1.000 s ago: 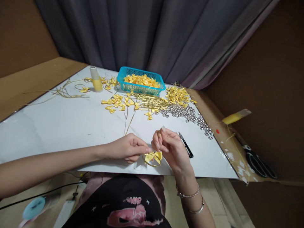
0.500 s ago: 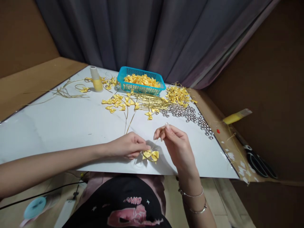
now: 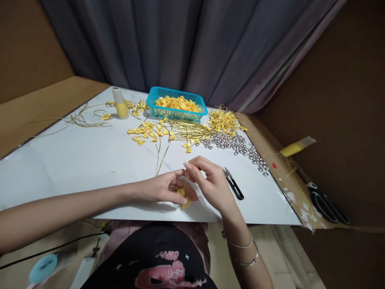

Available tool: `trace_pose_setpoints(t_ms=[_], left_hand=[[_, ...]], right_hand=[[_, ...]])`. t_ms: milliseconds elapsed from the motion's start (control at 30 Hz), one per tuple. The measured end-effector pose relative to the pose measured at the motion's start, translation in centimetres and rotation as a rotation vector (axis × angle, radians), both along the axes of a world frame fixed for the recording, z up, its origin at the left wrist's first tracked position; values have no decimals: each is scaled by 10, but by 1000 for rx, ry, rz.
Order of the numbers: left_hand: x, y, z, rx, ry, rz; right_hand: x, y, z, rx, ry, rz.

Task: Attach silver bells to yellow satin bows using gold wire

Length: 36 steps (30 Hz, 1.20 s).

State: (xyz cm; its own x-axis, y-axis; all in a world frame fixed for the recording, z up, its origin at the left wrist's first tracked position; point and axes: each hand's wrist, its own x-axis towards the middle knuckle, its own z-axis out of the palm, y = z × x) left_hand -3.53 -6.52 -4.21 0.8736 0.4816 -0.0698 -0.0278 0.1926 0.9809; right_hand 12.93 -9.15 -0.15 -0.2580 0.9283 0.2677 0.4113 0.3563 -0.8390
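Close to the table's front edge, my left hand (image 3: pixel 164 188) grips a yellow ribbon bow (image 3: pixel 185 202), its thumb lying against the bow. The fingers of that hand partly cover the bow. My right hand (image 3: pixel 209 182) is just to the right, with thumb and forefinger pinched together near the left fingertips. What sits in that pinch is too small and hidden to name. A pair of black thread snips (image 3: pixel 234 184) lies on the table beside my right hand, blades pointing away from me.
A blue basket (image 3: pixel 177 114) of yellow bows stands at the back. Before it lie loose bows (image 3: pixel 147 130), gold cords (image 3: pixel 189 130) and silver beads (image 3: pixel 230 142). A bow pile (image 3: pixel 223 120), glue bottle (image 3: pixel 120 104), second yellow bottle (image 3: pixel 297 146) and black scissors (image 3: pixel 326 204) lie around.
My right hand has moved left and down to meet my left hand, uncovering the thread snips. The left hand has turned over the bow, which now shows less.
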Motion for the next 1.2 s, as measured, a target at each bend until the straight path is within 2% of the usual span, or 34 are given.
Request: trace_pose_setpoints(t_ms=[100, 200, 267, 333, 400, 500, 667, 767, 833, 900, 967, 1067, 1200], left_hand=[[0, 1, 4, 98, 91, 1], [-1, 2, 5, 156, 158, 63], [0, 3, 3, 118, 154, 119], [0, 3, 1, 48, 128, 177], [1, 4, 1, -14, 105, 217], [1, 5, 1, -59, 88, 251], [1, 5, 2, -25, 75, 263], [2, 5, 2, -23, 76, 267], [2, 5, 2, -32, 74, 272], [2, 6, 2, -37, 64, 276], [2, 6, 1, -38, 58, 272], [2, 6, 2, -29, 53, 262], [2, 6, 0, -47, 39, 253]], right_hand=[[-1, 3, -3, 96, -88, -25], [13, 6, -4, 190, -211, -96], [35, 6, -5, 238, -357, -220], [62, 3, -9, 292, -576, -423], [86, -4, -18, 201, -862, -530], [104, -16, -35, -7, -1125, -506], [101, -24, -51, 71, -1235, -551], [103, -25, -51, 90, -1087, -578], [103, -28, -47, 77, -801, -567], [97, -33, -41, 33, -482, -498], [87, -38, -32, -29, -274, -404], [72, -46, -20, -135, -137, -289], [63, -60, -13, -210, -61, -279]])
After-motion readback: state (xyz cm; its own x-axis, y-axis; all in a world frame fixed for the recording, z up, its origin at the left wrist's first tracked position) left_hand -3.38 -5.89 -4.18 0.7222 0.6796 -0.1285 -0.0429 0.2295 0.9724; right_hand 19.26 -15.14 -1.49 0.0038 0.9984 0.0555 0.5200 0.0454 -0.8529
